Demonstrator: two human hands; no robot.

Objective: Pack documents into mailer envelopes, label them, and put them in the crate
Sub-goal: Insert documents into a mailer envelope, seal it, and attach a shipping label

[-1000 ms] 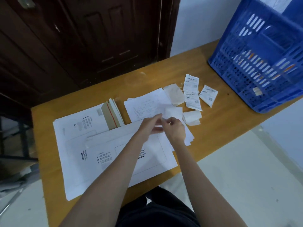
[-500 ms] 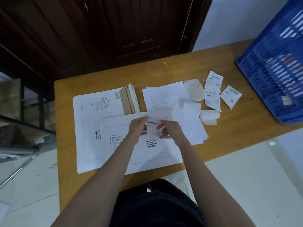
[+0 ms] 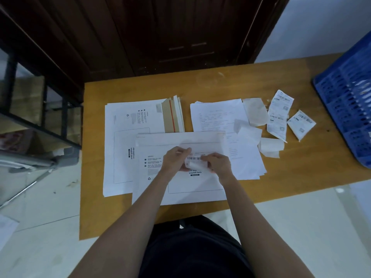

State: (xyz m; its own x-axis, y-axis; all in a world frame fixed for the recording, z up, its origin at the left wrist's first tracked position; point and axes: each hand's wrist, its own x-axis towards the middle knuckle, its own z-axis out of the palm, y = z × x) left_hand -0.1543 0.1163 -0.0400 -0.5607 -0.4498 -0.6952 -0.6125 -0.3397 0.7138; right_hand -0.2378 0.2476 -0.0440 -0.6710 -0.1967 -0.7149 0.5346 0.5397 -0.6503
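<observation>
Label [image 3: 194, 159] position: centre of the frame, held between both my hands just above the mailer envelope [image 3: 180, 187], which lies flat on the table [image 3: 200, 85] with its printed face up. My left hand [image 3: 174, 161] pinches the label's left edge and my right hand [image 3: 217, 164] pinches its right edge, fingers curled on both. I judge that this two-sided hold keeps the label taut and level for placing it inside the outlined box on the envelope. Whether its backing is off, I cannot tell.

Legible writing: below the label the envelope reads "waybill here", with a cut-off line above it ending in "exp". A barcode runs across the label; its small text is too fine to read.

Supporting items:
- Stack of unused mailers [image 3: 130, 141], left of centre, bearing the same waybill wording turned sideways.
- Documents [image 3: 216, 115], right of centre, partly under the envelope.
- Spare labels [image 3: 279, 115], upper right, near the crate [image 3: 347, 109] at the right edge.
- Peeled backing papers [image 3: 255, 114] lie loose between the documents and the spare labels.
</observation>
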